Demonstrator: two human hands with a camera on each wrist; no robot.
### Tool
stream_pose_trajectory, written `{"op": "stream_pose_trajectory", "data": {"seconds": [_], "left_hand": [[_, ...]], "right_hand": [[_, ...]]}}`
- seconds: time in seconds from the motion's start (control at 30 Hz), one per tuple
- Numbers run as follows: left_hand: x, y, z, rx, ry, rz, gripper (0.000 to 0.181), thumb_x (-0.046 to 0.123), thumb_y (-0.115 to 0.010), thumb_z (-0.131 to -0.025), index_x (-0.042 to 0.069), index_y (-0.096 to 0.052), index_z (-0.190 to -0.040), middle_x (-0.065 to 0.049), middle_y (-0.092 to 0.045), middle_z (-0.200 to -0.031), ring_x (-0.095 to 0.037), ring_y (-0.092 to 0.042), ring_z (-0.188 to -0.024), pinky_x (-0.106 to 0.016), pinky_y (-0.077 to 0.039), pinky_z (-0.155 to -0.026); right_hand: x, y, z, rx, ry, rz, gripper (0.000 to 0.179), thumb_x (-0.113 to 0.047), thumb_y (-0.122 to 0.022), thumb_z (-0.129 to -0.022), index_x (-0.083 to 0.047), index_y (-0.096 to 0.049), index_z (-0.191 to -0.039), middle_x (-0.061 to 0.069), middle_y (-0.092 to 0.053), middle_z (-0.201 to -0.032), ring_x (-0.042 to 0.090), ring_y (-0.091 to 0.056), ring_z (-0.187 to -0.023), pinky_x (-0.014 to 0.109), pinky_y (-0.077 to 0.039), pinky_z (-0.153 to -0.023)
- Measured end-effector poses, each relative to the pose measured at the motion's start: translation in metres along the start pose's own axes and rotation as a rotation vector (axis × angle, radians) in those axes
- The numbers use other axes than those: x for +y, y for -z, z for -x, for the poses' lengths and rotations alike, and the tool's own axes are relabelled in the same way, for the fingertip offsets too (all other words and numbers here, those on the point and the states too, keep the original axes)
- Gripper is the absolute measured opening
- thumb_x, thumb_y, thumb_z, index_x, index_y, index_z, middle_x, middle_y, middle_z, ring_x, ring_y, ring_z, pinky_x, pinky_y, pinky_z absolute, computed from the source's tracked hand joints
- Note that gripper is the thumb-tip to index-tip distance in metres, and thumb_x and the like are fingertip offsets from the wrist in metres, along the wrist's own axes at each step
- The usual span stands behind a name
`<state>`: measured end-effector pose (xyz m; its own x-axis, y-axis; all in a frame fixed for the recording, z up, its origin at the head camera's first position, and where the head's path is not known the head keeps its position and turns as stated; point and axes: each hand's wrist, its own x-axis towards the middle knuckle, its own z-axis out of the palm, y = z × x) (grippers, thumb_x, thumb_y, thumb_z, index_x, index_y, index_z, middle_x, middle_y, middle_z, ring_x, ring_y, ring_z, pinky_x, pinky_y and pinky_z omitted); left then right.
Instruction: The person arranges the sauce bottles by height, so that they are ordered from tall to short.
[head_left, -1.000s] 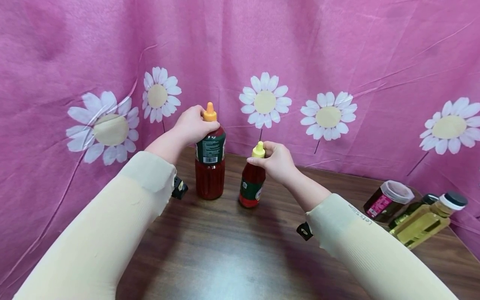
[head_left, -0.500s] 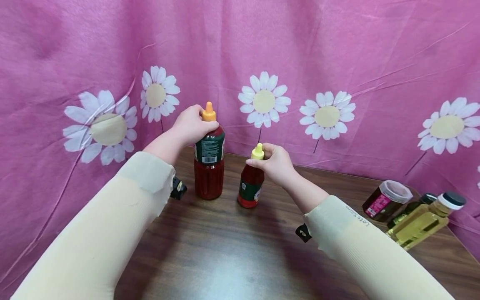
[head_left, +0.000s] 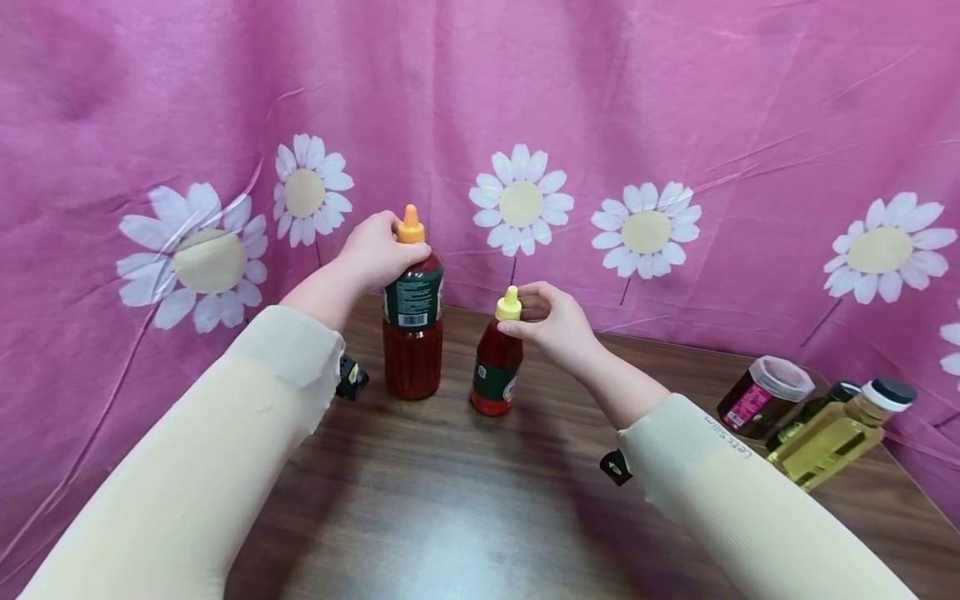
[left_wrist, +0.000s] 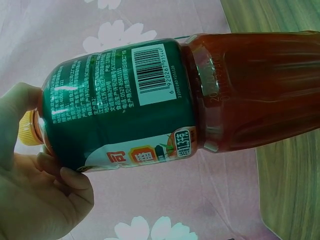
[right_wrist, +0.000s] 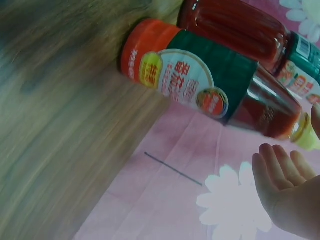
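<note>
- At the far left, we see a big white daisy (head_left: 210, 260) on a pink cloth (head_left: 67, 158). More white daisies go along the cloth to the right.
- Next comes our left sleeve (head_left: 172, 433). It is pale, with a little black thing (head_left: 350, 377) at the cuff.
- Our left hand (head_left: 375, 252) grips the top of the big red bottle (head_left: 412, 360). Our thumb is in front, just under the orange cap (head_left: 410, 225), and our fingers bend round the bottle.
- The big red bottle stands up on the brown table (head_left: 480, 525). It has a green label (left_wrist: 120, 100) with a barcode (left_wrist: 151, 75).
- Just to its right stands the small red bottle (head_left: 497, 354), with a gap between the two. It has a yellow cap (head_left: 508, 305), and its label is green with red at the bottom.
- Our right hand (head_left: 561, 327) is by the yellow cap. Its fingers (right_wrist: 275, 167) are loose and nearly straight, with a gap between them and the bottle. We cannot tell if the thumb touches it.
- Then comes our right sleeve (head_left: 720, 475), with small writing on it.
- At the far right, well apart from our two bottles, we see a dark jar (head_left: 772, 408) with a pink label. Past it, a dark green bottle (head_left: 817, 407) is partly hidden by a yellow bottle (head_left: 832, 442).
</note>
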<state>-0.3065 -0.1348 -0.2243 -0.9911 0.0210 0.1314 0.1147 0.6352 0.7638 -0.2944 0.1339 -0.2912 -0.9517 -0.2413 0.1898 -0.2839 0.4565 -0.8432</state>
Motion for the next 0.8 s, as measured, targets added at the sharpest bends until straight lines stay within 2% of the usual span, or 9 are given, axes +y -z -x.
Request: {"op": "stream_pose_trajectory", "data": {"seconds": [0.1,0.23,0.33,0.43,0.5,0.57,0.7,0.77,0.8], "left_hand": [[-0.001,-0.003,-0.003,0.007,-0.012,-0.019,0.044,0.032,-0.063,-0.092,0.001,-0.048,-0.12,-0.017,-0.056,-0.114,-0.032,-0.054,-0.104,-0.048,-0.049,-0.09],[-0.001,-0.006,-0.006,0.014,-0.027,-0.027,0.043,0.032,-0.063,-0.091,0.001,-0.049,-0.118,-0.017,-0.057,-0.113,-0.032,-0.054,-0.103,-0.048,-0.049,-0.089],[-0.003,-0.006,-0.005,0.012,-0.031,-0.02,0.045,0.032,-0.063,-0.092,0.0,-0.048,-0.12,-0.018,-0.056,-0.115,-0.033,-0.053,-0.104,-0.049,-0.049,-0.09],[-0.005,-0.004,-0.003,0.01,-0.033,-0.017,0.047,0.032,-0.063,-0.092,0.0,-0.047,-0.121,-0.019,-0.055,-0.116,-0.034,-0.053,-0.104,-0.05,-0.049,-0.09],[-0.006,-0.003,-0.001,0.006,-0.036,-0.014,0.048,0.033,-0.064,-0.092,0.0,-0.046,-0.122,-0.019,-0.055,-0.116,-0.035,-0.053,-0.104,-0.05,-0.049,-0.089],[-0.007,-0.002,-0.001,0.005,-0.042,-0.013,0.049,0.033,-0.064,-0.092,-0.001,-0.046,-0.122,-0.02,-0.055,-0.116,-0.035,-0.053,-0.104,-0.05,-0.05,-0.089],[-0.008,-0.002,-0.001,0.01,-0.056,-0.02,0.05,0.034,-0.064,-0.092,-0.001,-0.046,-0.122,-0.02,-0.054,-0.115,-0.036,-0.052,-0.104,-0.051,-0.049,-0.089],[-0.008,-0.002,-0.001,0.01,-0.061,-0.024,0.05,0.034,-0.064,-0.092,-0.002,-0.046,-0.122,-0.021,-0.054,-0.115,-0.036,-0.052,-0.103,-0.051,-0.049,-0.089],[-0.007,-0.002,-0.001,0.01,-0.064,-0.027,0.05,0.034,-0.064,-0.092,-0.002,-0.046,-0.121,-0.021,-0.054,-0.114,-0.036,-0.052,-0.103,-0.051,-0.049,-0.088]], "right_hand": [[0.003,0.014,0.009,0.008,0.019,0.017,0.05,-0.02,-0.083,-0.082,-0.005,-0.059,-0.124,0.013,-0.067,-0.119,0.028,-0.064,-0.109,0.046,-0.053,-0.088],[0.008,0.033,0.03,0.016,0.044,0.093,0.04,-0.019,-0.082,-0.082,-0.005,-0.066,-0.116,0.011,-0.071,-0.106,0.025,-0.068,-0.097,0.04,-0.055,-0.08],[0.011,0.047,0.052,-0.025,0.062,0.142,0.029,-0.016,-0.081,-0.083,-0.005,-0.07,-0.108,0.007,-0.073,-0.094,0.022,-0.068,-0.087,0.033,-0.054,-0.073],[0.016,0.064,0.077,-0.082,0.08,0.162,0.025,-0.015,-0.079,-0.084,-0.005,-0.071,-0.105,0.004,-0.073,-0.09,0.019,-0.068,-0.084,0.03,-0.054,-0.07],[0.018,0.079,0.095,-0.087,0.097,0.179,0.024,-0.016,-0.078,-0.086,-0.006,-0.071,-0.106,0.003,-0.073,-0.091,0.018,-0.068,-0.084,0.029,-0.054,-0.071],[0.019,0.099,0.111,-0.053,0.108,0.2,0.022,-0.017,-0.077,-0.087,-0.008,-0.071,-0.106,0.004,-0.074,-0.092,0.018,-0.07,-0.084,0.028,-0.054,-0.071],[0.012,0.15,0.145,0.125,0.053,0.278,0.022,-0.02,-0.074,-0.09,-0.011,-0.071,-0.11,0.004,-0.074,-0.093,0.016,-0.07,-0.082,0.023,-0.053,-0.069],[0.011,0.178,0.159,0.225,0.011,0.266,0.024,-0.018,-0.072,-0.092,-0.009,-0.07,-0.114,0.002,-0.075,-0.096,0.013,-0.07,-0.083,0.021,-0.052,-0.068],[0.013,0.192,0.165,0.281,0.009,0.206,0.024,-0.015,-0.071,-0.092,-0.007,-0.07,-0.115,0.002,-0.075,-0.096,0.012,-0.069,-0.085,0.02,-0.051,-0.069]]}}
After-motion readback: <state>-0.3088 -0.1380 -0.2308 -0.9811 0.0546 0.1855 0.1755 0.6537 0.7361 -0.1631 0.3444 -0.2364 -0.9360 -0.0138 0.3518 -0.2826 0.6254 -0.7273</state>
